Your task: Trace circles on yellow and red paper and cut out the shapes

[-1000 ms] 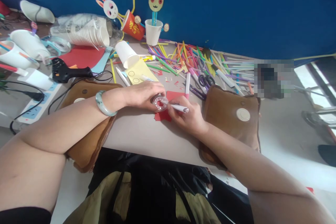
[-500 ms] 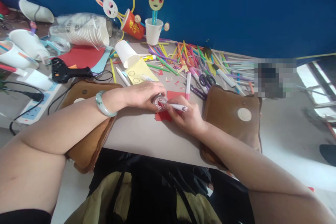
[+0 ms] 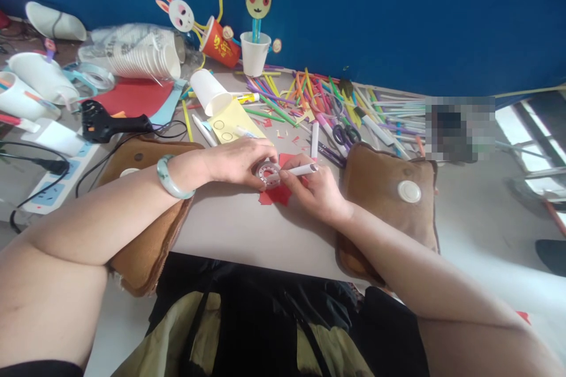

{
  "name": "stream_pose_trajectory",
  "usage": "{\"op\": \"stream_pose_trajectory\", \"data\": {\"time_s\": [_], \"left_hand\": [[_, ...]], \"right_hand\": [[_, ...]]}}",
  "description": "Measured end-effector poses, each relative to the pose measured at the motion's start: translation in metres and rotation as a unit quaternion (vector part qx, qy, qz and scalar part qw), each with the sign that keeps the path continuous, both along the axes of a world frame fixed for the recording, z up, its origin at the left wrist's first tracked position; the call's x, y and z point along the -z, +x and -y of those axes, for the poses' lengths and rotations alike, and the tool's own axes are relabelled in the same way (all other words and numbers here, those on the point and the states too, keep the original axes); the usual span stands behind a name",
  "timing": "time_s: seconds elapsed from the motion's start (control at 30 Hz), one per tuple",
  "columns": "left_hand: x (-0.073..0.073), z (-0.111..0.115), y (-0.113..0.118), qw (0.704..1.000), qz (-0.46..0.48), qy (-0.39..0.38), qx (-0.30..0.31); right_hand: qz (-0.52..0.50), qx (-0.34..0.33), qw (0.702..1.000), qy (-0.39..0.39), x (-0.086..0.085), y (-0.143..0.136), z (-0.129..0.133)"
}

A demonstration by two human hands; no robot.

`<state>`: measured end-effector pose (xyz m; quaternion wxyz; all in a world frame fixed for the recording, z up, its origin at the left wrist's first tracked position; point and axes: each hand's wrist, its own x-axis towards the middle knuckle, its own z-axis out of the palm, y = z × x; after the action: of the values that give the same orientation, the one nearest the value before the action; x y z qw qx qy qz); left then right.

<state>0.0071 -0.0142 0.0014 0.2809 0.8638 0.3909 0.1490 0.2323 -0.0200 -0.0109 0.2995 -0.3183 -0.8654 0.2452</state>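
Observation:
My left hand (image 3: 241,162) is curled round the edge of a small round ring-like piece (image 3: 267,174), pale with a dotted rim. A white pen (image 3: 303,170) is pinched in my right hand (image 3: 316,188), its front end over the ring. Beneath both lies red paper (image 3: 277,193) with a ragged edge. Just beyond my left hand is a yellow sheet (image 3: 230,121) with circles drawn on it. A white and pink marker (image 3: 315,140) lies behind my right hand.
Brown cushions (image 3: 389,206) lie under both forearms. Behind are a white cup (image 3: 211,92), a black glue gun (image 3: 112,122) with its cord, scissors (image 3: 346,134), scattered coloured straws (image 3: 305,94), stacked paper cups (image 3: 145,59) and two rabbit-faced cup figures (image 3: 255,54).
The pen has tilted flatter and its rear end has shifted slightly up in my right hand. The whole view has moved a little, so most things appear slightly further left.

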Motion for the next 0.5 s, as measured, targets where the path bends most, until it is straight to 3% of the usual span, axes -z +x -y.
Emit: {"op": "stream_pose_trajectory", "data": {"time_s": [0.3, 0.5], "left_hand": [[0.001, 0.0, 0.001, 0.999, 0.003, 0.039, 0.021], [-0.002, 0.001, 0.002, 0.999, -0.008, 0.036, 0.019]], "right_hand": [[0.005, -0.02, 0.989, 0.145, 0.007, 0.001, 0.002], [0.011, -0.016, 0.988, 0.153, 0.01, 0.001, -0.002]]}}
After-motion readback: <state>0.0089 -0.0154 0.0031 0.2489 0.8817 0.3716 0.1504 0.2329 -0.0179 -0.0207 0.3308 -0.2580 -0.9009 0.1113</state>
